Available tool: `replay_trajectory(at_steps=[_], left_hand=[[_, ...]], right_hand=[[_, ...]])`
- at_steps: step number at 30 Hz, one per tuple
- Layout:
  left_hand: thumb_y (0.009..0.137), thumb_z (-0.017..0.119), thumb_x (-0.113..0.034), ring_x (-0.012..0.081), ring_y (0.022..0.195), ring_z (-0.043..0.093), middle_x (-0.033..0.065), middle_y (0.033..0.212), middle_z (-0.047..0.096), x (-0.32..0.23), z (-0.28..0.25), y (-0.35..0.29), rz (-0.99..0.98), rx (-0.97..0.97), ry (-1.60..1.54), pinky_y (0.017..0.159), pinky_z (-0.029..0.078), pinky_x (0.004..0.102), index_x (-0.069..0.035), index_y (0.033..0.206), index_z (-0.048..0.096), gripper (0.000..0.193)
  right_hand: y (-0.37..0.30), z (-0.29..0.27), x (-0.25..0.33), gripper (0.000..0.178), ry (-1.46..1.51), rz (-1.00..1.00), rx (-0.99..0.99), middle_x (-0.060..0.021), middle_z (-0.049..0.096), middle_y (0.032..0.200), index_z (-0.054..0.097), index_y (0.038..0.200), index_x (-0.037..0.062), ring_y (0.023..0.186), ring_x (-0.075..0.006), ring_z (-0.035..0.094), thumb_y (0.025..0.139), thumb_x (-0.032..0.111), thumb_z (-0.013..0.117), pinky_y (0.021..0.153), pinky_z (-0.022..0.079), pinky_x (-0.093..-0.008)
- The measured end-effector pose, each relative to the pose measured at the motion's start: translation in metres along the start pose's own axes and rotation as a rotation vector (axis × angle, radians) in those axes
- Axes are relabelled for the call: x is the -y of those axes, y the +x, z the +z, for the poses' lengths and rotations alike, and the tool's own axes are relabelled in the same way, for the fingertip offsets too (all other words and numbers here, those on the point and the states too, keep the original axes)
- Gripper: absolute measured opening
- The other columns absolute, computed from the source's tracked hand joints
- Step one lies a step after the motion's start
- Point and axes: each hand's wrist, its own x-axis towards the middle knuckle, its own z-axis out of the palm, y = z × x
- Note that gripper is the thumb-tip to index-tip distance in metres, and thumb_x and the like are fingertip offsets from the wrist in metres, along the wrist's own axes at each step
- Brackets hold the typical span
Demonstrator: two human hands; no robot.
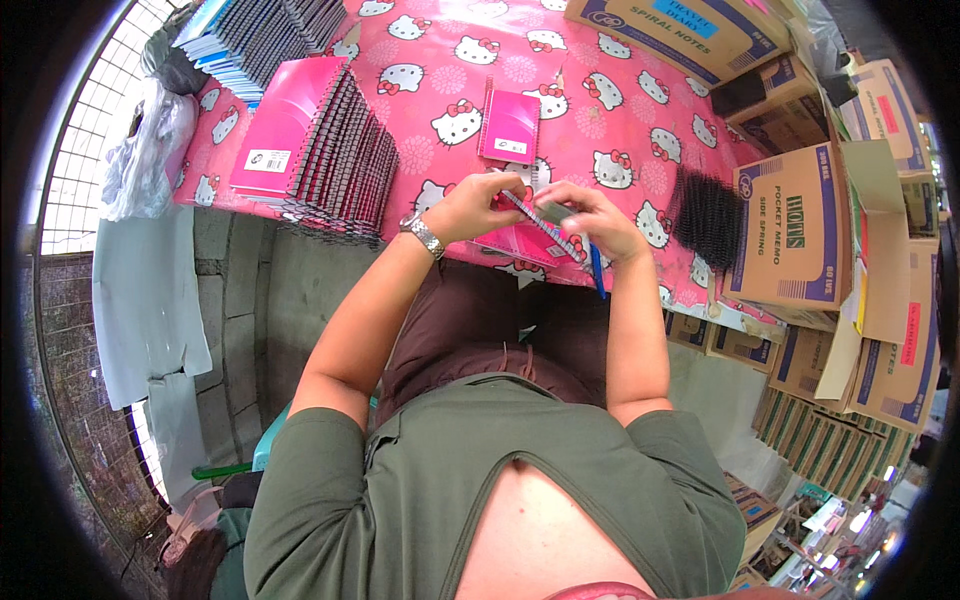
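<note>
A pink spiral notebook [515, 240] lies at the near edge of the table, its coil [545, 228] running slantwise between my hands. My left hand [480, 208], with a metal watch at the wrist, pinches the upper left end of that coil. Held in my right hand [608, 228] is a blue-handled tool [598, 270]; its handle sticks out below the fingers, and the fingers hide most of the rest. These fingers curl just over the coil's other side. Another pink notebook [510, 125] rests flat just beyond my hands, a white label on its cover.
A tall stack of pink spiral notebooks [290, 130] stands at left, with blue-edged notebooks [250, 40] behind it. Black wire coils [708, 218] lie at right beside cardboard boxes [790, 225]. A pink patterned cloth [590, 120] covers the table. A plastic bag [150, 150] hangs far left.
</note>
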Motion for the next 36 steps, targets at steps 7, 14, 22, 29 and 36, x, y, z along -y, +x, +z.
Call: replay_trajectory(at_steps=[7, 14, 22, 29, 36], left_hand=[[0.087, 0.072, -0.009, 0.0089, 0.076, 0.063, 0.0036, 0.085, 0.066, 0.003, 0.013, -0.01, -0.125, -0.198, -0.044, 0.069, 0.052, 0.0273, -0.004, 0.108, 0.066, 0.022], [0.094, 0.068, -0.01, 0.0048, 0.066, 0.062, 0.0009, 0.077, 0.065, 0.016, 0.043, -0.028, -0.254, -0.442, -0.246, 0.058, 0.051, 0.0218, -0.001, 0.109, 0.068, 0.018], [0.087, 0.074, -0.01, 0.0082, 0.062, 0.062, 0.0055, 0.075, 0.068, 0.013, 0.044, -0.027, -0.163, -0.506, -0.206, 0.057, 0.049, 0.0241, -0.002, 0.104, 0.07, 0.02], [0.086, 0.069, 0.002, 0.0077, 0.069, 0.066, 0.0037, 0.08, 0.071, 0.019, 0.049, -0.031, -0.103, -0.531, -0.06, 0.061, 0.053, 0.0238, -0.001, 0.103, 0.072, 0.017], [0.085, 0.069, 0.0, 0.0131, 0.071, 0.068, 0.008, 0.086, 0.072, 0.003, 0.043, -0.03, 0.001, -0.536, 0.092, 0.063, 0.055, 0.0265, -0.002, 0.104, 0.072, 0.019]], right_hand=[[-0.039, -0.042, -0.047, 0.071, -1.105, -0.062, -0.77, -0.0198, 0.047, 0.144, 0.054, 0.136, 0.0057, 0.132, -0.0375, 0.045, 0.077, 0.034, 0.081, 0.11, 0.037, -0.0465], [-0.117, 0.062, -0.073, 0.061, -1.291, 0.25, -0.765, -0.0201, 0.058, 0.126, 0.055, 0.134, 0.0023, 0.118, -0.0373, 0.053, 0.08, 0.024, 0.075, 0.103, 0.041, -0.0462], [-0.045, 0.121, -0.007, 0.051, -1.009, -0.208, -0.695, -0.0129, 0.063, 0.113, 0.065, 0.121, 0.0027, 0.105, -0.032, 0.058, 0.074, 0.018, 0.077, 0.096, 0.046, -0.0425], [-0.032, 0.119, -0.005, 0.048, -1.125, -0.175, -0.631, -0.0128, 0.064, 0.11, 0.066, 0.12, 0.0018, 0.103, -0.0314, 0.06, 0.076, 0.019, 0.076, 0.092, 0.047, -0.0412], [-0.042, 0.105, -0.014, 0.035, 0.628, 0.29, -0.445, -0.008, 0.067, 0.108, 0.061, 0.129, 0.002, 0.091, -0.0136, 0.064, 0.095, 0.014, 0.061, 0.081, 0.055, -0.0311]])
